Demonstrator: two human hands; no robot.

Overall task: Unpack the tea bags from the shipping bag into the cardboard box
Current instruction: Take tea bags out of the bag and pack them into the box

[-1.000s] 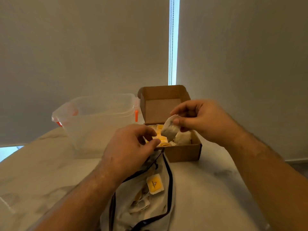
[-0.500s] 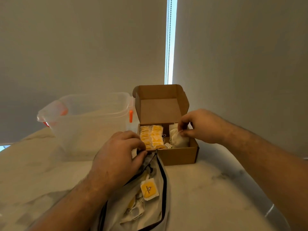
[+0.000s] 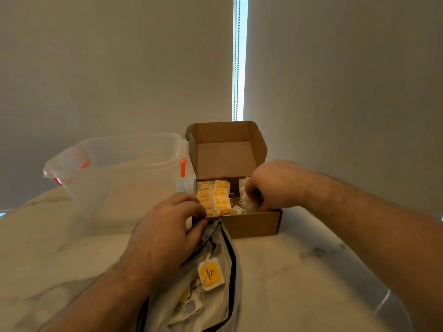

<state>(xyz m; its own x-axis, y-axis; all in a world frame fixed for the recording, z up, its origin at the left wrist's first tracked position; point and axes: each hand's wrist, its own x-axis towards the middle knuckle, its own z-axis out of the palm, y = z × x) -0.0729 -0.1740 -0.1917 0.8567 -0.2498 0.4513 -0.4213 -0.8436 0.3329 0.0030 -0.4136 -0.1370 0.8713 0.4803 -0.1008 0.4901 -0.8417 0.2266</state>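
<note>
One pale marbled worktop (image 3: 299,271) carries everything. One clear plastic tub (image 3: 119,183) with orange latches stands at its far left, its lid hard to make out. One cardboard box (image 3: 254,224) sits just right of the tub with its lid flap upright. One translucent shipping bag (image 3: 215,305) with a dark zip lies in front of the box; its mouth touches the box's front wall and its lower end is cut off by the frame.

My left hand (image 3: 165,233) lies knuckles up over the bag's mouth, with fingers and thumb curled and pinching the bag's top edge by the box's front left corner. My right hand (image 3: 271,185) reaches down into the right part of the box, fingers curled round a pale tea bag (image 3: 247,202). My fingers cover most of that bag.

Two rows of yellow tea bags (image 3: 215,197) fill the left part of the box, packed too closely to count. One yellow tag (image 3: 211,275) shows plainly through the shipping bag. The pale bags and strings below it are too blurred to number.
</note>
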